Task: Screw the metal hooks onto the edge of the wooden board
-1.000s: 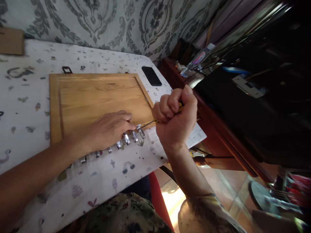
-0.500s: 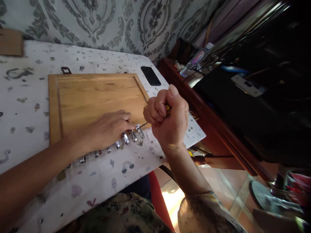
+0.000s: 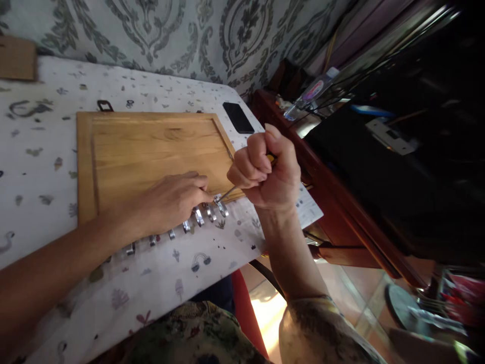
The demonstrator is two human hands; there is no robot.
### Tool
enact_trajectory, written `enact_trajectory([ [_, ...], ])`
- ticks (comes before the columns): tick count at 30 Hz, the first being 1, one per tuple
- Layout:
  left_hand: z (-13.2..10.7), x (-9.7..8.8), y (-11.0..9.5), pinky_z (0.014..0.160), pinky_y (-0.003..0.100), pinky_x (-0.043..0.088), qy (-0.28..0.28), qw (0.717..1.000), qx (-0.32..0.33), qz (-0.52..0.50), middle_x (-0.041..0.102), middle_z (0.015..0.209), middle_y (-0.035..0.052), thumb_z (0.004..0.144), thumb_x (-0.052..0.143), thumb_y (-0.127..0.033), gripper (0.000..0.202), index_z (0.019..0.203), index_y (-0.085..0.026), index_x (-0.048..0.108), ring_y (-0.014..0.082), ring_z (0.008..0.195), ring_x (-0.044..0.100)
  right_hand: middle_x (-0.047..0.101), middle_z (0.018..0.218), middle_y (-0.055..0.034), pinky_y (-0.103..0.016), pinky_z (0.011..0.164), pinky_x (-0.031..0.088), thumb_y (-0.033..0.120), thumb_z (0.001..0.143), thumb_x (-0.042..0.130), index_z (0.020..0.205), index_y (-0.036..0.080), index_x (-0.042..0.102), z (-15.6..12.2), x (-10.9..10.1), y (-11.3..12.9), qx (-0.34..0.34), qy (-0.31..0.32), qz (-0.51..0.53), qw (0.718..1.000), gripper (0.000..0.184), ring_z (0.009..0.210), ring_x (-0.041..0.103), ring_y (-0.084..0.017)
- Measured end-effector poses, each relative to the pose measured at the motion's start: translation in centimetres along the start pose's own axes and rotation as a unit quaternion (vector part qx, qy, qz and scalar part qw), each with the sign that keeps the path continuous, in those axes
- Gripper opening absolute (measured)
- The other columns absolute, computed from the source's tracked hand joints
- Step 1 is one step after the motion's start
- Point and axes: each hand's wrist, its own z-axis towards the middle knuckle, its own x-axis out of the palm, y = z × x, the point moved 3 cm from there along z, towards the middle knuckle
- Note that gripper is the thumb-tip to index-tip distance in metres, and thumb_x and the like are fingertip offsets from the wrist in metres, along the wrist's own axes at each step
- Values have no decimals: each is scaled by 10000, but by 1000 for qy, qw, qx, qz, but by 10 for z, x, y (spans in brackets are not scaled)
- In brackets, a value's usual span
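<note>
A wooden panel [image 3: 151,151] lies flat on the patterned tablecloth [image 3: 45,91]. Along its near edge runs a metal rack of several chrome hooks [image 3: 197,216]. My left hand [image 3: 170,199] presses down on this rack, fingers curled over its right end. My right hand [image 3: 265,169] is a fist wrapped round a yellow-handled screwdriver [image 3: 227,193]. The thin metal shaft points down-left, and its tip meets the rightmost end of the hook rack.
A black phone [image 3: 238,117] lies on the cloth beyond the panel. A small dark metal hanger [image 3: 104,105] sits at the panel's far edge. A dark wooden cabinet [image 3: 341,202] with clutter stands close on the right. A brown board [image 3: 17,58] lies far left.
My right fist moved left toward the rack, then turned, rotating the screwdriver handle. My left hand stayed on the hook rack.
</note>
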Motion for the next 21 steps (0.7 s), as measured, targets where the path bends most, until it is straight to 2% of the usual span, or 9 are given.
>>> enact_trajectory([
  [2,0,0,0,669,316,322,4,1000,-4,2,575,851,18,1001,526,-80,270,867,-188,733,166,807,549,170,445,97,-181,331,237,467,983,595,515,235,290,-1,1,0,-9,2,-7,1000,605,389,120,-69],
  [5,1,0,0,667,317,318,-1,1000,-3,7,573,843,21,1009,536,-105,260,869,-189,738,170,810,544,170,443,91,-207,331,232,522,995,591,503,242,305,-5,5,0,-34,-31,-31,998,635,393,141,-80],
  [9,1,-3,-1,687,312,343,24,1000,-6,10,593,885,33,1035,519,-161,269,908,-194,753,180,857,559,193,438,91,-232,345,178,563,971,631,488,239,323,-13,18,-1,-80,-123,-51,988,657,387,139,-70],
  [12,2,-6,-4,715,307,368,38,999,-12,17,602,910,40,1055,494,-213,294,947,-201,767,187,887,568,179,442,85,-255,360,173,613,972,592,503,252,322,-20,26,-4,-99,-190,-85,973,651,402,154,-90],
  [16,3,-6,-4,748,314,391,47,998,-26,26,623,943,51,1050,488,-214,303,934,-195,768,197,917,586,195,455,77,-246,371,196,589,984,569,516,252,324,-21,26,-6,-98,-196,-91,971,626,408,198,-92],
  [21,3,-3,1,801,317,445,33,999,-11,10,654,1001,57,1032,501,-210,276,1014,-224,775,203,948,599,153,503,83,-258,373,183,675,955,582,539,257,312,-12,22,-9,-66,-184,-85,977,649,419,155,-96],
])
